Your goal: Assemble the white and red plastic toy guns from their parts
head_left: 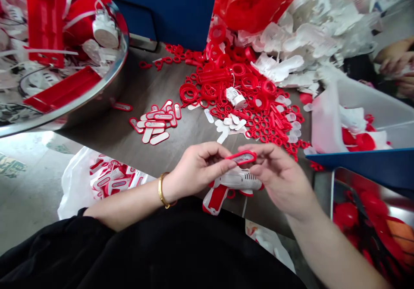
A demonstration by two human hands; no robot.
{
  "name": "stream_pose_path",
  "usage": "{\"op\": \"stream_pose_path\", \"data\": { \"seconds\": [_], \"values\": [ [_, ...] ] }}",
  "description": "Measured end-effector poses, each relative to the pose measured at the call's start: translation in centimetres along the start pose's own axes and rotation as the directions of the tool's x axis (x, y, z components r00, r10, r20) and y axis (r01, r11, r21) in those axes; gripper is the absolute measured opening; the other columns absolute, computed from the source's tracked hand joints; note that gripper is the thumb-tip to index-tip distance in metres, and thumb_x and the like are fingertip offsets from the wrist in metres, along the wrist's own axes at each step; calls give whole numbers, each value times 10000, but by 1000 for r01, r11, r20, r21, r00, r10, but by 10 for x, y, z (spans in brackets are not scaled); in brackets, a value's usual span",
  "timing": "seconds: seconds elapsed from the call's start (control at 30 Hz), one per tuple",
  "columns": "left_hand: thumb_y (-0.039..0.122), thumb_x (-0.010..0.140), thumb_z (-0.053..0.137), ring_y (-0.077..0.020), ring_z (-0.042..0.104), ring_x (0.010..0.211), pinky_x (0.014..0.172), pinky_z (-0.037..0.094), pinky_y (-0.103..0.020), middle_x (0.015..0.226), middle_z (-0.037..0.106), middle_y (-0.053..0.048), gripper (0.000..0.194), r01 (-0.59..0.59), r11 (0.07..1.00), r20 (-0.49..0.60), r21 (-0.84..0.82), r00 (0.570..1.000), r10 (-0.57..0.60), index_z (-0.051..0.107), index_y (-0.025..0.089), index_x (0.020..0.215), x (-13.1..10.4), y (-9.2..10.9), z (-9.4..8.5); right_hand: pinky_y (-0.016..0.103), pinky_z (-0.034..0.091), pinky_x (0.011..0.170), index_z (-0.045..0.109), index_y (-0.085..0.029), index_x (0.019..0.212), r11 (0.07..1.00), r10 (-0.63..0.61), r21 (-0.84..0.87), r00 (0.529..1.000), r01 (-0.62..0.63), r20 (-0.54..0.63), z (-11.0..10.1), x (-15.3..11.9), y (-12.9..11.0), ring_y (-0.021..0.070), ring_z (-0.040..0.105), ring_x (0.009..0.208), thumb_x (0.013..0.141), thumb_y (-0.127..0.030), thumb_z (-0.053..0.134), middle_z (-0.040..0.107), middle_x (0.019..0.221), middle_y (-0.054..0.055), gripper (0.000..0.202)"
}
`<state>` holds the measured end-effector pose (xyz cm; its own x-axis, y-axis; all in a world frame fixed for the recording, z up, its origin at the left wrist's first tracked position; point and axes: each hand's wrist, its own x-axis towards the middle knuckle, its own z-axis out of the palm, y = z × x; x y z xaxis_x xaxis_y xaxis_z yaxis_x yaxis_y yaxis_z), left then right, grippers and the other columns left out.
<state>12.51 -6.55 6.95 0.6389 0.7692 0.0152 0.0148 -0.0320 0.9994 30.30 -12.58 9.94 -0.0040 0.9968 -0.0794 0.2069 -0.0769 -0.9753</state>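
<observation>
Between my two hands is a small oval plate (242,157) with a red rim and a printed pale face. My left hand (205,166) pinches its left end between thumb and fingers. At its right end, my right hand (278,174) has its fingers curled around the tip, with the fingertips close together. Under both hands a white and red toy gun (237,179) lies on the dark table, its grip pointing down and left. Farther back on the table is a pile of similar red-rimmed plates (157,124). Flat white oval pieces (231,124) lie right of that pile.
Red rings and parts (239,82) heap across the table's back. A metal bowl (121,60) of parts stands at left, a translucent bin (326,112) at right. White bag (73,181) lower left; metal tray (333,198) lower right. Another person's hands (399,64) show far right.
</observation>
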Motion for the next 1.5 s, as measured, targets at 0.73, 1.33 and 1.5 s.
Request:
{"op": "stream_pose_path", "data": {
  "seconds": [0.73, 1.33, 1.5],
  "values": [
    [390, 897, 544, -247, 535, 1062, 943, 431, -441, 1159, 586, -109, 406, 10, 942, 193, 336, 978, -79, 501, 178, 1241, -18, -44, 6, 345, 415, 764, 588, -228, 805, 697, 180, -717, 969, -3, 172, -5, -18, 11, 172, 558, 719, 913, -278, 506, 614, 748, 5, 144],
    [445, 896, 510, -248, 509, 983, 892, 429, -423, 1065, 567, -124, 497, -57, 933, 261, 355, 964, -41, 505, 131, 1281, -17, -54, 4, 362, 429, 798, 551, -219, 837, 654, 430, -753, 785, 70, 446, -22, 12, 4, 215, 535, 916, 866, -364, 595, 568, 901, 30, 153],
    [466, 885, 509, -248, 516, 967, 865, 431, -417, 1052, 571, -116, 500, -74, 931, 231, 356, 973, -11, 511, 149, 1271, -17, -57, 6, 344, 429, 745, 559, -224, 806, 631, 435, -756, 729, 172, 529, -21, 21, -1, 218, 558, 875, 826, -296, 643, 583, 878, 26, 113]
  ]
}}
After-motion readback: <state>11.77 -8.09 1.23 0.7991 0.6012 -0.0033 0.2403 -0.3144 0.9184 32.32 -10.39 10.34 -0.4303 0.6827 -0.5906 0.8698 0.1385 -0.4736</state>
